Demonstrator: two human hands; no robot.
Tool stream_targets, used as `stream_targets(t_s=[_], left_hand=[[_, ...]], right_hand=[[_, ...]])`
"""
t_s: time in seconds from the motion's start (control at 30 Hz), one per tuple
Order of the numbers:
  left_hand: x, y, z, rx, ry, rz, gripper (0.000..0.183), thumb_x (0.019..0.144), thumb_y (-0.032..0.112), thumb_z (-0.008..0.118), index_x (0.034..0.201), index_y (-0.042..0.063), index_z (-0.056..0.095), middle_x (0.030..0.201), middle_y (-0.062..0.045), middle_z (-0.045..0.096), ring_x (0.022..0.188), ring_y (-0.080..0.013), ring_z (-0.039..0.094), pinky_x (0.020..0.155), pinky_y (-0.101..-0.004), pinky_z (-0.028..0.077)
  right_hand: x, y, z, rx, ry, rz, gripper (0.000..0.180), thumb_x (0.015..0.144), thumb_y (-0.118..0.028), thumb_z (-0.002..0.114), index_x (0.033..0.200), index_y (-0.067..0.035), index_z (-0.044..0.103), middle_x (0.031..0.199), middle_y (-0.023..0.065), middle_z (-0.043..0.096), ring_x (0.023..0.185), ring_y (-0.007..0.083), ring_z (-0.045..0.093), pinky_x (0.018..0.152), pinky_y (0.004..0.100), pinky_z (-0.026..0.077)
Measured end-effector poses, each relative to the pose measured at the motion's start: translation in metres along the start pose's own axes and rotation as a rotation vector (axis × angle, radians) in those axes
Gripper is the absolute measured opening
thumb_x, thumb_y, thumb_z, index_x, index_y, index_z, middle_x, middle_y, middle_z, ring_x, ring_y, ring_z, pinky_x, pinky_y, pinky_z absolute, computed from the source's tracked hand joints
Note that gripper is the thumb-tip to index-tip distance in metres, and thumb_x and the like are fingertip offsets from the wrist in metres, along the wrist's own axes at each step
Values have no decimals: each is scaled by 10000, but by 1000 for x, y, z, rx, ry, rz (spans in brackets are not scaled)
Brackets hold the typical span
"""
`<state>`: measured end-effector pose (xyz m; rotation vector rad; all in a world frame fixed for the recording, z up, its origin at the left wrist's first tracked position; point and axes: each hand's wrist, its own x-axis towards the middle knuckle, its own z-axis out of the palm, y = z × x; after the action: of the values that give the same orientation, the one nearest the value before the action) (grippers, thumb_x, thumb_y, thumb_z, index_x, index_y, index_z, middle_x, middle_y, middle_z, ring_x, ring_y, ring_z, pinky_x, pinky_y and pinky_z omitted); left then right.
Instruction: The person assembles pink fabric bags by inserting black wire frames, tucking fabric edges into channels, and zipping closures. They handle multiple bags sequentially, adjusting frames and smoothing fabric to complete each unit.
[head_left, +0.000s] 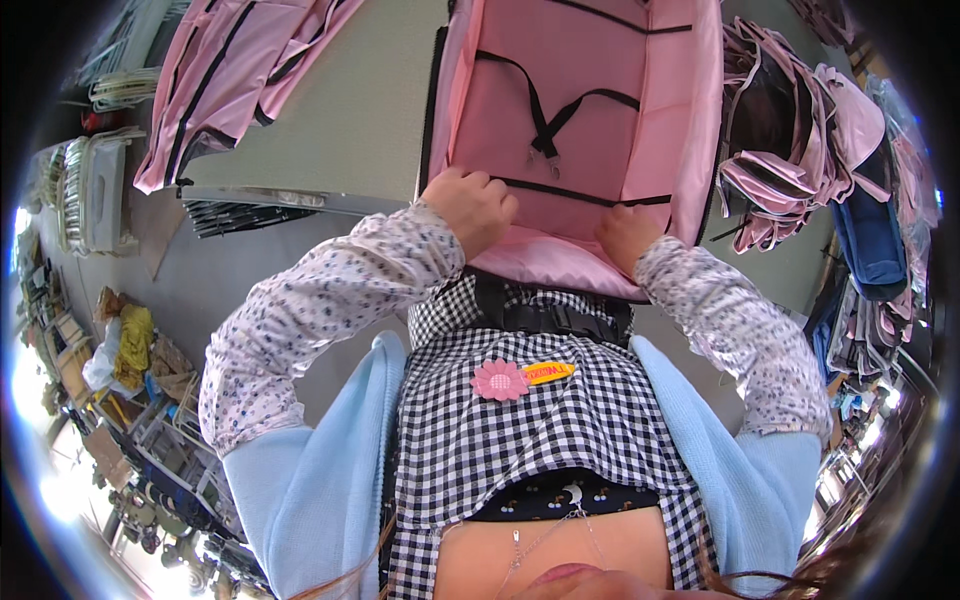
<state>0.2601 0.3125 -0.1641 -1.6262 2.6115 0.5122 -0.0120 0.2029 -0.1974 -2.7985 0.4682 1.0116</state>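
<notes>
An open pink fabric bag with black zipper edging lies before me, its inside facing up. My left hand is at its near left corner, fingers curled down on the pink fabric beside a black band. Inside the near right corner, my right hand has its fingertips bunched against the lining, partly hidden by the hand itself. The near pink wall sags between both hands, close to my checked apron. Farther in, two black straps cross on the bag's floor, with small clips at their ends.
Beneath the bag is a grey-green table. Pink pieces with black zippers lie on its left. Pink and black bag pieces are heaped at right, near a dark blue piece. Black rods sit under the table's left edge.
</notes>
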Motion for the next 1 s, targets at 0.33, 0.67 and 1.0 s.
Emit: stream_targets(t_s=[0.33,0.67,1.0], left_hand=[[62,13,2,-640,-592,-42,396,878,391,569,1031,50,701,992,-166,702,956,-332,657,860,-409,501],[72,25,39,-506,-725,-79,332,833,359,631,981,64,676,976,-154,691,945,-307,660,827,-413,509],[52,42,8,-328,-260,-17,346,880,418,584,992,98,657,1040,-109,629,984,-307,627,830,-426,521]], right_hand=[[-18,-6,-8,1279,-36,-4,397,977,-380,532,1022,3,622,856,149,629,832,219,593,775,348,471],[3,-38,35,1134,28,-22,476,981,-447,466,1090,-15,634,1050,186,659,995,301,623,883,389,467],[7,-60,23,845,504,103,361,942,-370,435,996,-81,644,906,184,676,859,372,646,755,456,496]])
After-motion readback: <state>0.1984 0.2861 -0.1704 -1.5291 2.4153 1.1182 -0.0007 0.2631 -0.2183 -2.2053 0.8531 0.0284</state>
